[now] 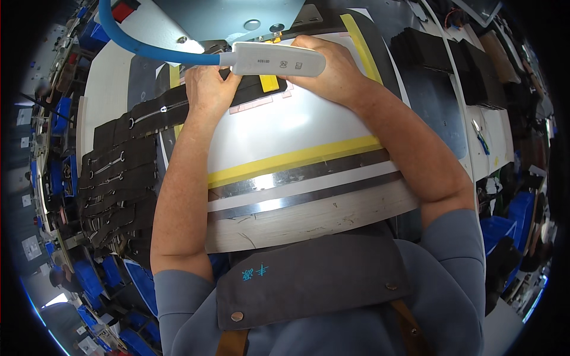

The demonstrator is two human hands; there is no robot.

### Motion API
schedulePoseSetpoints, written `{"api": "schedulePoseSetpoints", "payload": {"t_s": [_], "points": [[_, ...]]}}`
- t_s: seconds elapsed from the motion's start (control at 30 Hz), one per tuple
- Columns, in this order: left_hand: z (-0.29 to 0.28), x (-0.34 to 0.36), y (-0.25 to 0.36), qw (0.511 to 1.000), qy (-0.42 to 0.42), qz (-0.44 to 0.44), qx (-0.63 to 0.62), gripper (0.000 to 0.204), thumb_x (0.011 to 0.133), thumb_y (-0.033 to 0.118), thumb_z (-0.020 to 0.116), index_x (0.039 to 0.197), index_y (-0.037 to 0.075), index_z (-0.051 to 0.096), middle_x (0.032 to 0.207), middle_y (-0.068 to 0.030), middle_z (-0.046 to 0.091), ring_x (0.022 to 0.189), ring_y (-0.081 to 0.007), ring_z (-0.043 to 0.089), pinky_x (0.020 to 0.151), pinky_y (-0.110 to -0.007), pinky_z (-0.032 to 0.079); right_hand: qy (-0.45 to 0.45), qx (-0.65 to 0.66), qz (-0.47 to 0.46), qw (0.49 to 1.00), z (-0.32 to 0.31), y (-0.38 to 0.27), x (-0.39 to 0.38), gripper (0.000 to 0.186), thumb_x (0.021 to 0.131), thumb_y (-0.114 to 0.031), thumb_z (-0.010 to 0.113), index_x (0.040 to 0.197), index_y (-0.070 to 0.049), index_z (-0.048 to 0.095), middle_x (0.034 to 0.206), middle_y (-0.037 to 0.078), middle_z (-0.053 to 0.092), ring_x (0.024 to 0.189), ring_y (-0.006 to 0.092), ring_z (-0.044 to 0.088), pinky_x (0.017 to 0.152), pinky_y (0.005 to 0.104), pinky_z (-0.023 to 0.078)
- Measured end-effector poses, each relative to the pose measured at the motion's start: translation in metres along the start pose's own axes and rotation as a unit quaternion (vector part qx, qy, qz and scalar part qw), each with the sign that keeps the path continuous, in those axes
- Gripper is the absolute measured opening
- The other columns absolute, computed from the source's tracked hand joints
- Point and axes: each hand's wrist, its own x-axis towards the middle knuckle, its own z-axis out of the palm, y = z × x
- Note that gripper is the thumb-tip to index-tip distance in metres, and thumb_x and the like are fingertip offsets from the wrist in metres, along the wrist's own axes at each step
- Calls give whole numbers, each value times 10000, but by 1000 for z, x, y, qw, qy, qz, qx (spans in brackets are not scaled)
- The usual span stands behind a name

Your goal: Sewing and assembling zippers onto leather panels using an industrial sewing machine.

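Note:
A long black fabric strip (178, 102) with a metal buckle or pull on it runs from the left toward the sewing machine's needle area. My left hand (209, 89) is closed on this strip, thumb and fingers bent over it; a white lamp head (279, 59) covers some fingertips. On the other side, my right hand (332, 70) reaches in beside the strip's end, near a yellow piece (269, 83). Its thumb and a bent finger show at the lamp's edges, but the lamp hides the rest, so its grip cannot be made out.
The grey machine head (228, 15) stands at the top, with a blue gooseneck (139, 48) crossing left. Yellow tape (297, 160) edges the white work plate (261, 139). Several black strips (116, 178) pile at left. Black stacked pieces (424, 50) and small snips (481, 137) lie at right.

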Motion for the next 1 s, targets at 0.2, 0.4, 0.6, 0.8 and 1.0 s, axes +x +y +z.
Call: {"api": "schedulePoseSetpoints", "payload": {"t_s": [0.2,0.4,0.6,0.8,1.0], "points": [[6,-2,-2,999,49,20,11,398,868,398,766,946,9,727,784,-151,626,915,-308,616,875,-495,467,30,-13,-22,999,5,3,-2,220,829,-255,750,937,-67,783,955,27,679,849,207,673,743,354,545],[-3,-3,-2,998,35,41,-16,353,838,353,784,909,10,741,795,-165,669,910,-309,649,852,-494,476,63,-30,-69,995,8,6,-3,198,821,-258,765,863,-64,771,898,15,669,808,195,671,712,347,550],[0,-1,-2,997,49,55,-33,294,815,291,791,929,23,748,840,-175,691,932,-323,646,879,-470,466,59,-44,-68,995,3,-1,-3,218,825,-284,768,838,-66,764,860,13,665,788,202,669,699,349,551],[4,-1,-5,997,59,47,-4,294,808,276,801,958,29,749,879,-141,713,978,-313,643,931,-484,439,58,-25,-58,996,4,0,-4,212,825,-294,771,880,-89,774,876,4,672,848,208,667,747,365,551],[3,-9,-7,988,88,125,-14,320,845,307,788,1045,59,753,896,-135,724,1009,-281,641,990,-462,406,60,-55,-111,991,-2,-1,-5,185,819,-276,766,931,-129,777,927,-24,707,945,191,628,783,363,546]]}}
